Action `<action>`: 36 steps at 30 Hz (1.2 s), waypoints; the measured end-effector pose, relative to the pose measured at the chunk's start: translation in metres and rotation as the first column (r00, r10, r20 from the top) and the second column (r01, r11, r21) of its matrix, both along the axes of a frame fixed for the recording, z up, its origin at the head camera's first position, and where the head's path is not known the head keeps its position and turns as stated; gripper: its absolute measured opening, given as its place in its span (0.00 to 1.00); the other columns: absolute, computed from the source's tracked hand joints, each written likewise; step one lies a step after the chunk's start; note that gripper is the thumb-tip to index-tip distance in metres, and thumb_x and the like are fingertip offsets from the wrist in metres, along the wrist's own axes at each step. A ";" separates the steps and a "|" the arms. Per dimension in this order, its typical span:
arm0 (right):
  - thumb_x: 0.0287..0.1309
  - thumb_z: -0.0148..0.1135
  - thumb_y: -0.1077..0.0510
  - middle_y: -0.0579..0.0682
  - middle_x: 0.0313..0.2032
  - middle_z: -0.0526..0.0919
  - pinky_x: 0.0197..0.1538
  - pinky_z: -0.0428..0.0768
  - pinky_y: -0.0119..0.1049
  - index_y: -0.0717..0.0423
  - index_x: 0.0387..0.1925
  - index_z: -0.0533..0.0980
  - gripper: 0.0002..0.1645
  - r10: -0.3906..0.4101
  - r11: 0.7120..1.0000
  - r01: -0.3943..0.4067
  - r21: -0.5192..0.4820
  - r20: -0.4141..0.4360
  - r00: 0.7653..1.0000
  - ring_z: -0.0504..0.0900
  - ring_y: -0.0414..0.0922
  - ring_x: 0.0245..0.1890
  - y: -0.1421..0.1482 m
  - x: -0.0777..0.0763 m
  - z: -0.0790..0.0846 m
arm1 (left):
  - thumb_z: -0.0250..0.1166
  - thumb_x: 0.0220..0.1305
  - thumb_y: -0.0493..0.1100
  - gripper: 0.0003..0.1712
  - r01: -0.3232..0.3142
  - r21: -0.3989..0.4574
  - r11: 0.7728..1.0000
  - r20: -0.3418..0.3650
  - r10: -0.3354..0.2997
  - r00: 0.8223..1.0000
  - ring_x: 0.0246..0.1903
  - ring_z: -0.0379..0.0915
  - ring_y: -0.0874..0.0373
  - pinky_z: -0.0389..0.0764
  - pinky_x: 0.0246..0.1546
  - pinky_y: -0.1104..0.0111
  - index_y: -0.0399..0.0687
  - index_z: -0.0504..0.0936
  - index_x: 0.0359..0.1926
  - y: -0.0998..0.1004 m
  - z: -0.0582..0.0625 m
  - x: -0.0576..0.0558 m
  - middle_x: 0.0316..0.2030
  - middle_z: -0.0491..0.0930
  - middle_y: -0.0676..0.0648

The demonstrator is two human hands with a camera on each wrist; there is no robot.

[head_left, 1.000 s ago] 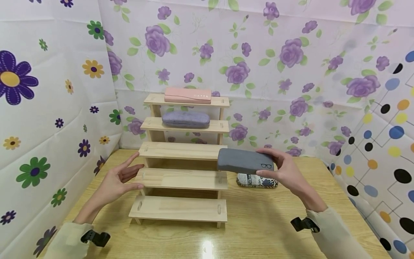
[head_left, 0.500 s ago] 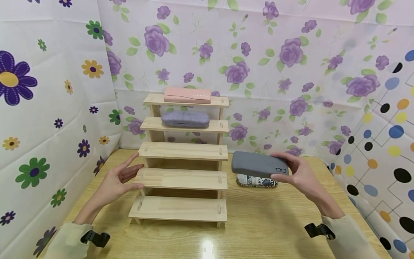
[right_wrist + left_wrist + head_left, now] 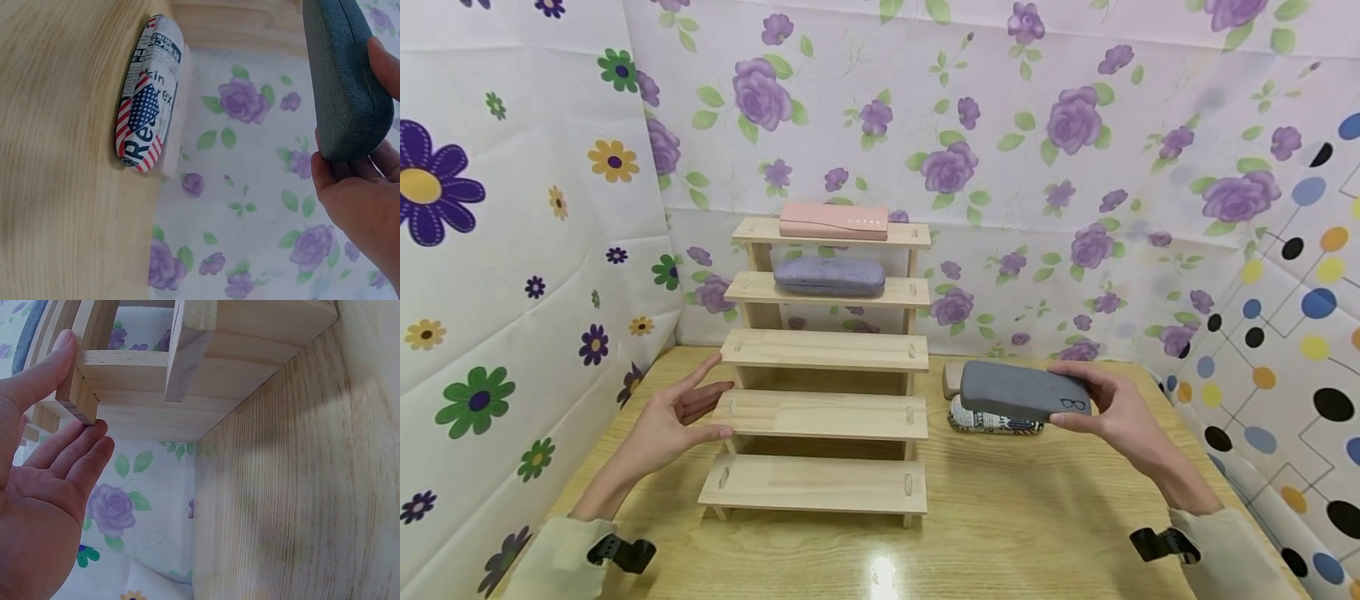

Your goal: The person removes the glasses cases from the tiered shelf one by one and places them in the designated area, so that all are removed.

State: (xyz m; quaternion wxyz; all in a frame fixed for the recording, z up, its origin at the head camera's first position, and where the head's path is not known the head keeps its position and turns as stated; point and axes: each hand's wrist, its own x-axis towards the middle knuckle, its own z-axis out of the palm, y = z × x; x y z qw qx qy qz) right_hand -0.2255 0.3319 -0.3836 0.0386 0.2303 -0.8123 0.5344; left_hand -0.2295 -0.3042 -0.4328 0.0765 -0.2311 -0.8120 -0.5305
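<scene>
My right hand (image 3: 1127, 421) grips one end of a grey glasses case (image 3: 1011, 388) with a small glasses print, holding it in the air to the right of a wooden tiered rack (image 3: 825, 348). At the rack's left side my left hand (image 3: 662, 429) is spread, its fingertips touching the board ends; in the left wrist view the thumb and fingers (image 3: 87, 459) look fairly straight. On the rack, a pink case (image 3: 833, 222) lies on the top tier and a purple glasses case (image 3: 830, 277) on the second. The lower tiers are bare.
On the table (image 3: 1000, 517) right of the rack lies a newspaper-and-flag-print glasses case (image 3: 149, 100). A beige case (image 3: 952, 379) sits behind it, mostly hidden by the grey one. Patterned cloth (image 3: 1037, 250) hangs behind and at both sides.
My right hand has carried the grey glasses case to the right and slightly down, away from the rack, uncovering part of the beige case. My left hand has stayed in place.
</scene>
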 end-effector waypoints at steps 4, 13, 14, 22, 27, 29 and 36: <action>0.65 0.73 0.67 0.63 0.66 0.73 0.52 0.83 0.28 0.62 0.72 0.72 0.36 0.000 1.000 0.000 0.002 0.004 1.000 0.79 0.39 0.59 0.005 0.000 -0.006 | 0.79 0.57 0.29 0.61 -0.001 -0.003 1.000 -0.003 0.001 1.000 0.65 0.74 0.47 0.77 0.61 0.72 0.54 0.56 0.84 0.000 0.000 0.000 0.65 0.76 0.29; 0.65 0.75 0.60 0.65 0.67 0.73 0.49 0.85 0.31 0.61 0.72 0.71 0.38 -0.045 0.998 0.040 0.055 0.105 0.993 0.80 0.37 0.57 0.014 0.001 -0.027 | 0.80 0.57 0.30 0.60 0.001 -0.006 1.000 -0.005 -0.001 1.000 0.65 0.73 0.43 0.77 0.61 0.71 0.55 0.57 0.84 -0.001 -0.002 -0.001 0.65 0.76 0.30; 0.65 0.75 0.60 0.65 0.67 0.73 0.49 0.85 0.31 0.61 0.73 0.71 0.38 -0.047 0.997 0.041 0.062 0.111 0.993 0.80 0.36 0.57 0.015 0.001 -0.030 | 0.80 0.57 0.30 0.60 -0.001 -0.006 1.000 -0.005 0.001 1.000 0.65 0.73 0.43 0.77 0.61 0.71 0.55 0.57 0.84 -0.001 -0.002 -0.001 0.65 0.76 0.30; 0.60 0.80 0.56 0.63 0.66 0.76 0.51 0.84 0.30 0.59 0.71 0.74 0.40 -0.090 0.992 0.075 0.102 0.150 0.985 0.79 0.34 0.57 0.023 0.001 -0.055 | 0.80 0.57 0.31 0.60 -0.002 -0.007 1.000 -0.002 0.002 1.000 0.66 0.73 0.43 0.77 0.61 0.72 0.55 0.56 0.84 -0.001 0.000 0.000 0.65 0.76 0.30; 0.58 0.81 0.54 0.59 0.67 0.77 0.54 0.82 0.30 0.57 0.70 0.75 0.41 -0.096 0.989 0.074 0.125 0.179 0.979 0.78 0.35 0.60 0.023 0.000 -0.068 | 0.80 0.57 0.31 0.61 -0.004 -0.008 1.000 -0.002 0.004 1.000 0.65 0.73 0.46 0.77 0.60 0.72 0.55 0.56 0.84 0.000 0.000 0.001 0.65 0.76 0.30; 0.58 0.81 0.54 0.59 0.67 0.77 0.56 0.81 0.29 0.59 0.70 0.74 0.42 -0.092 0.989 0.070 0.128 0.179 0.980 0.77 0.37 0.62 0.022 0.000 -0.072 | 0.80 0.57 0.31 0.61 -0.006 -0.010 1.000 -0.004 0.006 1.000 0.65 0.74 0.46 0.77 0.60 0.72 0.55 0.56 0.84 0.000 0.000 0.000 0.65 0.76 0.30; 0.55 0.83 0.55 0.60 0.66 0.78 0.58 0.79 0.28 0.61 0.68 0.76 0.41 -0.082 0.990 0.058 0.132 0.184 0.980 0.75 0.54 0.67 0.016 -0.002 -0.084 | 0.80 0.57 0.31 0.60 -0.012 -0.017 1.000 -0.003 0.012 1.000 0.65 0.73 0.43 0.77 0.60 0.72 0.55 0.56 0.84 0.000 0.000 0.001 0.65 0.76 0.31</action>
